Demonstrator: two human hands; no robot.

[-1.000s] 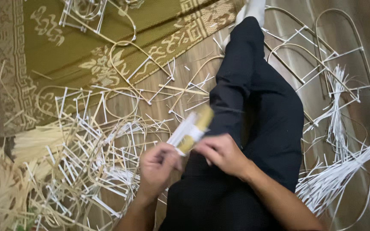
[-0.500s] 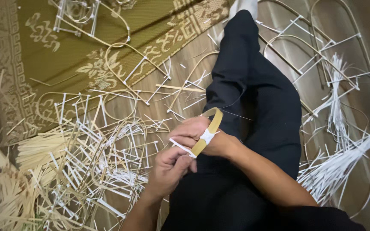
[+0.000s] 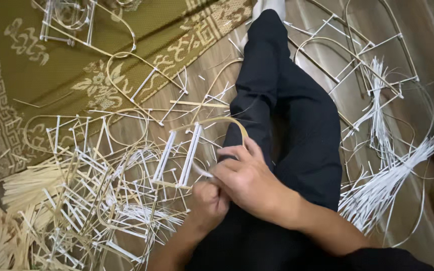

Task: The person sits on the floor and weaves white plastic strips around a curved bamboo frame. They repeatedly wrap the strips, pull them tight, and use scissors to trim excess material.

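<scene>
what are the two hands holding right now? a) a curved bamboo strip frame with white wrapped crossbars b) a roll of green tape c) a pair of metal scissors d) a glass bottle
a: the left hand and right hand grip a curved bamboo strip frame with white wrapped crossbars over the black trousers.

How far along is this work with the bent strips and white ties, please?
Done: many tied frames lie heaped on the floor, more by the leg. In hand: the right hand and left hand grip one curved strip with white sticks on it. Left: a bundle of plain sticks and loose white strips lie unused.
</scene>
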